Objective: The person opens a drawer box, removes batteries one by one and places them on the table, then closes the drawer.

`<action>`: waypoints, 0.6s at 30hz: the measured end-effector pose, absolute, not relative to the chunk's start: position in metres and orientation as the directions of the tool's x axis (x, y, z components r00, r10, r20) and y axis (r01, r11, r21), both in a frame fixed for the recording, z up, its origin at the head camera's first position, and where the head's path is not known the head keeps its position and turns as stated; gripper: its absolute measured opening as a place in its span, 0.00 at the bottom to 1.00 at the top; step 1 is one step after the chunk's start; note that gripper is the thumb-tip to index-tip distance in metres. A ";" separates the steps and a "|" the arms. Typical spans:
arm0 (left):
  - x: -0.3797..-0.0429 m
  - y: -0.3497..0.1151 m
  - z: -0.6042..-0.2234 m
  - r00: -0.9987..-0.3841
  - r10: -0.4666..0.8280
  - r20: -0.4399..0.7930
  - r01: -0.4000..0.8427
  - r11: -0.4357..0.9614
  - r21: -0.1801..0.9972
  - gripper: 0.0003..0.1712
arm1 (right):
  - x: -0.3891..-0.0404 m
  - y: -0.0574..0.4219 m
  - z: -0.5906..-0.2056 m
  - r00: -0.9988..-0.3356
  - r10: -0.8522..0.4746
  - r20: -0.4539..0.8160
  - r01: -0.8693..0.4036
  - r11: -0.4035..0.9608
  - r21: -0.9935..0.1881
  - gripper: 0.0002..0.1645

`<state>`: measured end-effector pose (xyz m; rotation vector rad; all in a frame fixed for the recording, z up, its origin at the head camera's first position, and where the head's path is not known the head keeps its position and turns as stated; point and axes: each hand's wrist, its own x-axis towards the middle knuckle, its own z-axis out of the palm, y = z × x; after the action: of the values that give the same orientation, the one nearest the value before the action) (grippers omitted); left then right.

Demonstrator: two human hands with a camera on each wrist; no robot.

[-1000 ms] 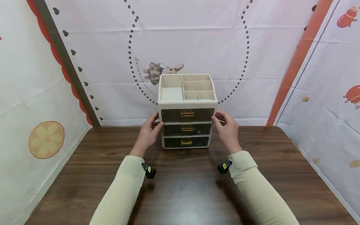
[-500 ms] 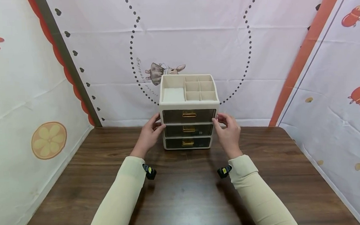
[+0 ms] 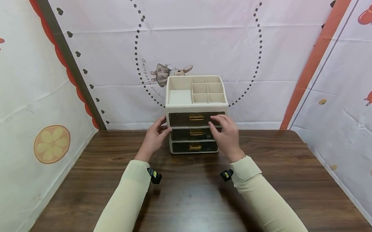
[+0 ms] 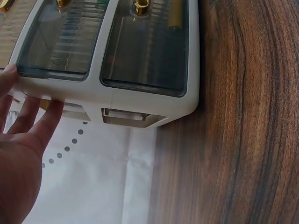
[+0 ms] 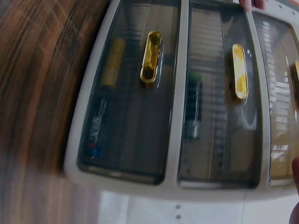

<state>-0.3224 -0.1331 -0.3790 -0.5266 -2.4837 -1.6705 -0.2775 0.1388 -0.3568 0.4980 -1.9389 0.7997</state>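
A cream drawer organizer point(image 3: 198, 109) stands upright at the back of the table, its three dark see-through drawers closed. Each drawer has a gold handle point(image 3: 197, 118). My left hand point(image 3: 152, 139) holds the organizer's left side, thumb at the front edge; in the left wrist view its fingers point(image 4: 50, 122) reach along the side wall. My right hand point(image 3: 228, 136) is in front of the upper drawers, right of the handles, fingers bent and holding nothing. Through the bottom drawer front, a yellow cylinder point(image 5: 113, 63) shows in the right wrist view; a green-topped slim item point(image 5: 193, 109) lies in the middle drawer.
The organizer's top has a large compartment point(image 3: 180, 96) and several small ones. Behind it hangs a white patterned cloth point(image 3: 195, 43), with more cloth on both sides. The dark wooden table point(image 3: 189, 199) extends toward me.
My right hand has left the organizer's right edge and moved left, in front of the drawers. My left hand stays on the left side; the view shifts slightly.
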 end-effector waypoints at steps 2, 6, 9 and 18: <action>-0.323 -0.134 -0.379 -0.935 0.224 0.274 0.338 0.338 0.878 0.33 | -0.280 0.133 -0.355 -0.454 -0.061 0.889 -0.647 0.708 -0.282 0.12; -0.325 -0.135 -0.381 -0.937 0.220 0.273 0.335 0.331 0.882 0.33 | -0.283 0.121 -0.350 -0.392 -0.159 0.906 -0.671 0.723 -0.163 0.12; -0.326 -0.135 -0.381 -0.937 0.216 0.276 0.335 0.325 0.884 0.33 | -0.285 0.114 -0.347 -0.346 -0.226 0.911 -0.679 0.730 -0.077 0.13; -0.326 -0.136 -0.379 -0.933 0.232 0.275 0.339 0.311 0.888 0.33 | -0.291 0.104 -0.342 -0.297 -0.332 0.895 -0.673 0.738 0.050 0.11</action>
<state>-0.3257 -0.1360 -0.3790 -0.5386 -2.4640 -1.7068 -0.2912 0.1038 -0.3419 0.7723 -1.9038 0.4131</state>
